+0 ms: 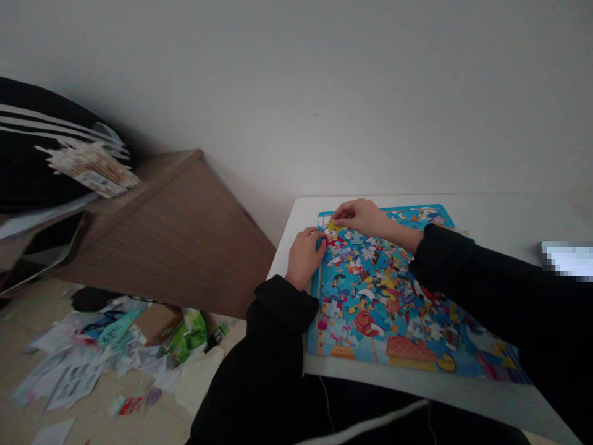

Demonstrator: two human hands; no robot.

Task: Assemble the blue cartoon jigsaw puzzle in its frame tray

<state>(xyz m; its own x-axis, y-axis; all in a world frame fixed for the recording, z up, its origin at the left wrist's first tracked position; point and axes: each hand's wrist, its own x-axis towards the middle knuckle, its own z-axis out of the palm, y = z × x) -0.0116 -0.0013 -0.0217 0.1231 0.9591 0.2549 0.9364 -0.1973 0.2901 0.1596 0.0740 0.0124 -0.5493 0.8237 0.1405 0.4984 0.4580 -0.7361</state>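
A colourful jigsaw puzzle board (393, 296) with a blue frame lies on a white table (500, 216), covered with loose and fitted pieces. My right hand (359, 216) hovers over the board's far left corner, fingers pinched on a yellow puzzle piece (332, 227). My left hand (304, 256) rests curled against the board's left edge, fingers pressing on the frame beside that piece. Both arms wear black sleeves.
A brown wooden cabinet (171, 235) stands left of the table, with a bundle of sticks (92, 167) and a black striped garment (32, 142) on top. Papers and packets (106, 352) litter the floor. A blurred-out object (567, 259) sits at the table's right.
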